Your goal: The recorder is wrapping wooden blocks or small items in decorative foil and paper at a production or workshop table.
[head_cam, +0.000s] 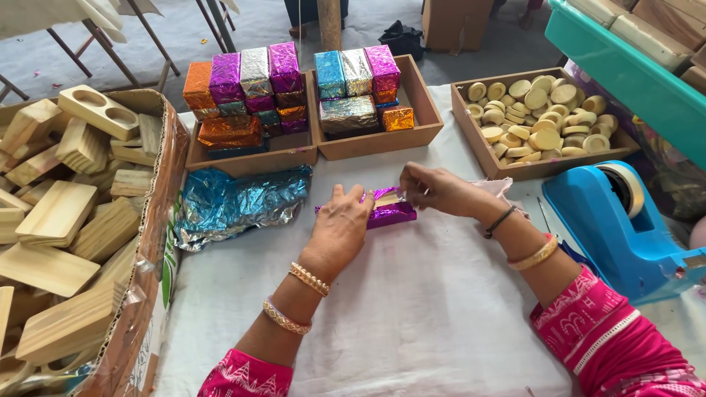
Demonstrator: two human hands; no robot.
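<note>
1. Head view: the left hand (340, 224) lies flat, palm down, pressing on the purple foil packet (390, 213), which sits on the white cloth of the counter (412, 309), in front of the two wooden trays.
2. The right hand (434, 189) has a narrow grip, its fingertips pinching the foil flap at the packet's top edge.
3. To do this fold well, I judge the left palm should hold firm so the block inside cannot slide.
4. Pull the flap taut and crease it low and flat; foil tears if tugged sideways.
5. The blue tape dispenser (625, 220) stands near the right forearm, and the loose blue foil sheet (235, 202) lies just to the left.
</note>
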